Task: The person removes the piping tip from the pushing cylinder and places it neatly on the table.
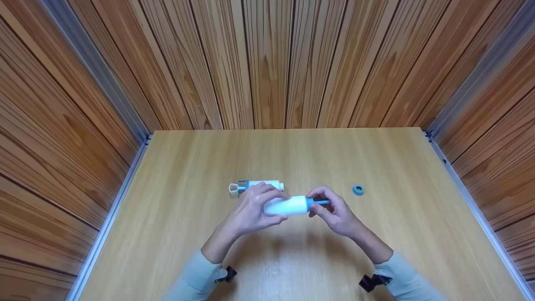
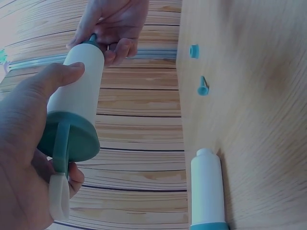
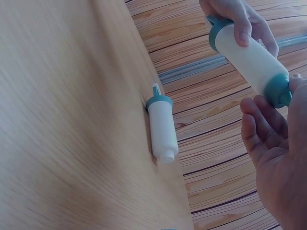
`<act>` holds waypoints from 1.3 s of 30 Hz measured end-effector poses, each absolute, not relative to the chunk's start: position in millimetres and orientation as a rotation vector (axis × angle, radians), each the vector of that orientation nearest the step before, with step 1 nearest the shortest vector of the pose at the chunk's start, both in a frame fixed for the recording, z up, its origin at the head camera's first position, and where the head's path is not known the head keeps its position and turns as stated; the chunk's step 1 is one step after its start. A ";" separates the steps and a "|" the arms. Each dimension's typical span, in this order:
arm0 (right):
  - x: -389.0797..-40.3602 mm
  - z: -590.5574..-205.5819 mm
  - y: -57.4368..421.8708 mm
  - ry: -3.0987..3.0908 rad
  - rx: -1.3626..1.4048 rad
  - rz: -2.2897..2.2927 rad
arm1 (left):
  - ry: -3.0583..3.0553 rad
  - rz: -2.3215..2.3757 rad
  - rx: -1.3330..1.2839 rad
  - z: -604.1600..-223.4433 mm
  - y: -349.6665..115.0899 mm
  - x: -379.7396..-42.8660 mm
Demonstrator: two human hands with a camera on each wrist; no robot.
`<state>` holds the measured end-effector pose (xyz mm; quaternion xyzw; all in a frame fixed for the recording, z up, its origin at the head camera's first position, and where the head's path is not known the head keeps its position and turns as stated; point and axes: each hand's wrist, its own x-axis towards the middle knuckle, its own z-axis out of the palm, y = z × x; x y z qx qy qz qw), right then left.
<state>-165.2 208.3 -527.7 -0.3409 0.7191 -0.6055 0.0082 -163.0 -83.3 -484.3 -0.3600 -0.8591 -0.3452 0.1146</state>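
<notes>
A white syringe with teal ends is held level above the table. My left hand grips its barrel, the thumb lying along the white side. Past that hand, the teal collar and a pale ring handle show in the left wrist view. My right hand pinches the slim teal nozzle at the other end. Behind the left hand lies a second white syringe on the table, its ring handle pointing left and its bare white tip pointing right.
A small teal ring lies on the wooden table, right of the right hand. The left wrist view also shows a loose teal nozzle near that ring. Wood-patterned walls stand at the back and sides.
</notes>
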 end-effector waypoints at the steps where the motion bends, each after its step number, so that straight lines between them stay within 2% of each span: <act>1: -165.1 -527.4 208.1 2.251 -1.062 -1.888 | -2.521 -1.013 -1.052 -484.4 -83.4 -162.9; 9: -165.2 -528.1 208.5 2.278 -1.074 -1.892 | -2.524 -1.002 -1.046 -485.6 -83.7 -162.3; 19: -165.2 -532.3 207.8 2.277 -1.231 -1.946 | -2.508 -0.985 -1.046 -488.0 -82.5 -161.8; 29: -164.0 -528.9 208.1 2.311 -1.112 -1.913 | -2.439 -0.932 -1.102 -489.6 -82.0 -163.3; 39: -163.7 -530.5 209.1 2.336 -1.106 -1.876 | -2.524 -0.931 -1.095 -487.7 -83.0 -160.7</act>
